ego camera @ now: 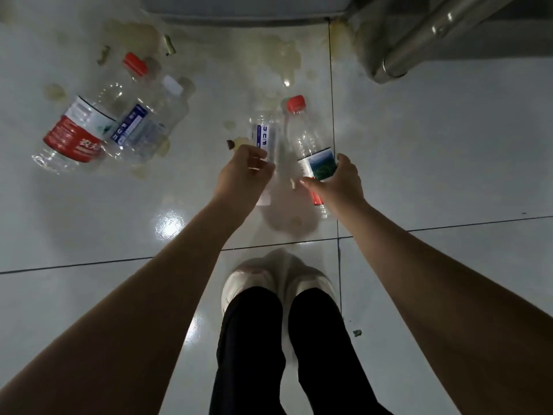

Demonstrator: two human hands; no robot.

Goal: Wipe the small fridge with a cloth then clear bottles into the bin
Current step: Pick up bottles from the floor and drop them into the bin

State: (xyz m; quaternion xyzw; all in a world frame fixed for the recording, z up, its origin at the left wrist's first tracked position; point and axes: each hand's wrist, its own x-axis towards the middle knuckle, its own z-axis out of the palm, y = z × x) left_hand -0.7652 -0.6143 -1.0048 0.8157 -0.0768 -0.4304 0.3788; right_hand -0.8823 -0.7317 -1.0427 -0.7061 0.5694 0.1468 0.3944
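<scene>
Clearing bottles, second stage. Your left hand (pixel 244 172) curls round the blue-label bottle (pixel 264 137); your right hand (pixel 339 182) clasps the red-capped bottle (pixel 309 142), both down at the floor (pixel 449 145). The large red-label bottle (pixel 74 130) lies well left. Next, likely: lift both and find the bin, unseen here.

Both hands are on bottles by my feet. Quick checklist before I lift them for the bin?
1. Left hand grip on the clear plastic bottle with blue-and-white label: fingers curled round it, ok.
2. Right hand grip on the clear red-capped bottle with green picture label: ok.
3. Bin in sight: not ok, none shows.
4. Floor cleared: not ok; the large clear bottle with red label and the clear white-capped bottle with blue label lie on the white tiles.
5. Yellowish stains on the tiles dry: cannot tell.
</scene>
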